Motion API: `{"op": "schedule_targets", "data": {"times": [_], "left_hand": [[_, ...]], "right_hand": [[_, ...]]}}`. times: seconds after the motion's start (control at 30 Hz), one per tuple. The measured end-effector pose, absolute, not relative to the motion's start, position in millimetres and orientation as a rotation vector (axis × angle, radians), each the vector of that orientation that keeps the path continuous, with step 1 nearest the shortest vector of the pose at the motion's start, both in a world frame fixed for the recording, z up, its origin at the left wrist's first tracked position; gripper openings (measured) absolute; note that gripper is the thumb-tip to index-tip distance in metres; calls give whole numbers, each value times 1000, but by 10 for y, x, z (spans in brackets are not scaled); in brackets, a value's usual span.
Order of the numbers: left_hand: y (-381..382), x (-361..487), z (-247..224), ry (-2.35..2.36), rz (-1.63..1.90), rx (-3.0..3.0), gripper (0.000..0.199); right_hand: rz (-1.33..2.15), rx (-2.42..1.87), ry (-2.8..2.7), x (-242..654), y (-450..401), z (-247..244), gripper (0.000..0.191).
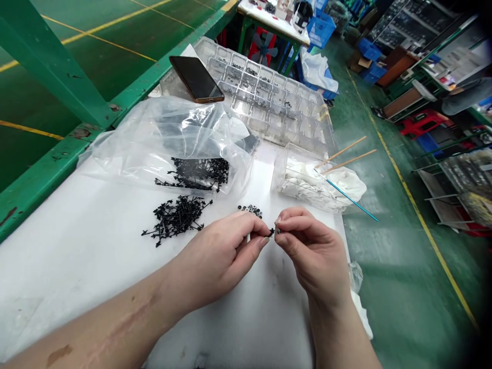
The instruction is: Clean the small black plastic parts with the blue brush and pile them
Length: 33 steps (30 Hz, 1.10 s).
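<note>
- Above the white tabletop (88, 230), near a cluster of small rings (251, 210), we had a thin black piece (271, 232) in our left hand (226, 251).
- Our left fingers were pinched together on it; those of our right hand (319, 251) were nearly closed too, on a tiny pale part (278, 231), perhaps one of the rings, though too small and covered for us to be sure.
- The step in hand, we judged, was fitting that part to the black piece's end; the next move called for lining the two up and pressing gently.
- The visible tip pointed right, toward the right fingers; the long axis seemed to run roughly left to right, mostly hidden by our left hand.
- Beyond our left wrist lay a heap of black stems (177, 218), with more in the clear bag (146, 130) behind.
</note>
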State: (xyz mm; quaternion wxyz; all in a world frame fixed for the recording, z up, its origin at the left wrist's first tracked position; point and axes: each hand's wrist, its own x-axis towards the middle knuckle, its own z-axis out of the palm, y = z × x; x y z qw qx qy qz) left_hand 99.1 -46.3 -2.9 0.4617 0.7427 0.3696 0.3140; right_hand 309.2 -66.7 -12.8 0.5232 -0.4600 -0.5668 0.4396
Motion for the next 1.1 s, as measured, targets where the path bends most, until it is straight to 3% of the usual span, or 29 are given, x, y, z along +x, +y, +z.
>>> {"op": "schedule_targets", "data": {"times": [0.5, 0.77, 0.9, 1.1], "left_hand": [[-471, 983, -124, 849, 843, 1885, 18], [-485, 958, -139, 859, 824, 1914, 21], [-477, 949, -168, 846, 822, 1941, 24], [-464, 977, -164, 976, 787, 1907, 16]], "right_hand": [[1331, -1121, -1202, 3118, -658, -129, 15], [1314, -1117, -1240, 3114, -637, -111, 13], [1331, -1159, -1242, 3123, -648, -107, 20], [1171, -1172, -1445, 3116, -679, -86, 8]]}}
